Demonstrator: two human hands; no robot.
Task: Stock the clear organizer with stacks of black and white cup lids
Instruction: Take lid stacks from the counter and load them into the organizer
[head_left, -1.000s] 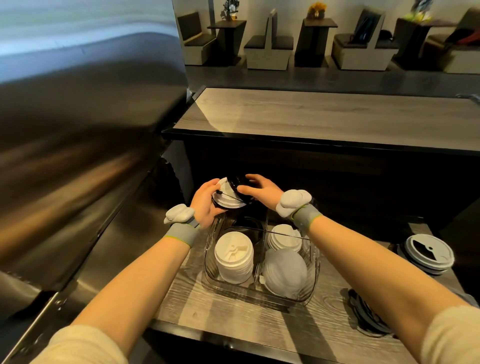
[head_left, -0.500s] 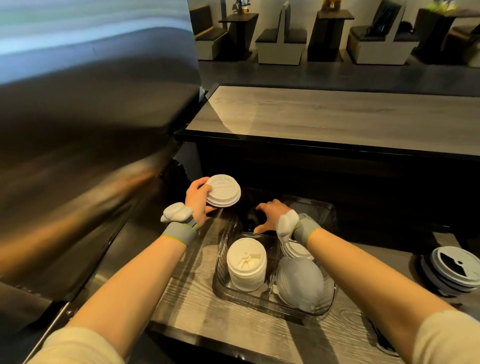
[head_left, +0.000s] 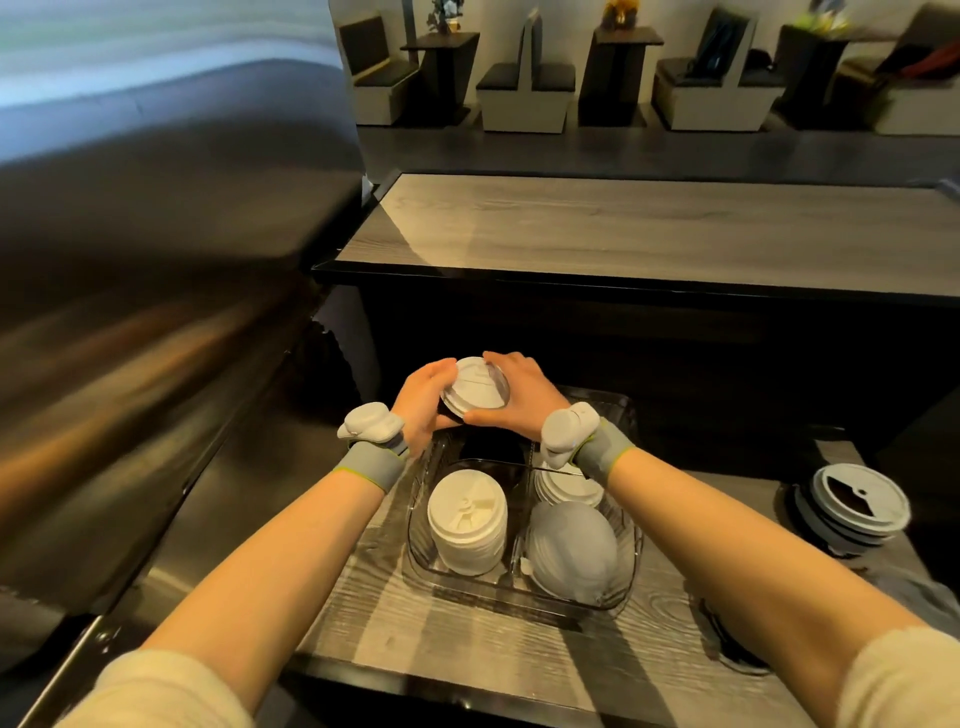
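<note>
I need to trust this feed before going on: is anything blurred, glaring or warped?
Head view: the steel surface at left is smeared with streaky reflections; wide-angle lens bends the upper counter; both hands on the white lids are fairly sharp; the organizer walls are hard to trace.

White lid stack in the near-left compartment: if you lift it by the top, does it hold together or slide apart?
The white lid stack leans slightly, so it may shear if gripped high. The lids look like thin nested plastic, probably light and slippery. The organizer walls should limit tipping.
</note>
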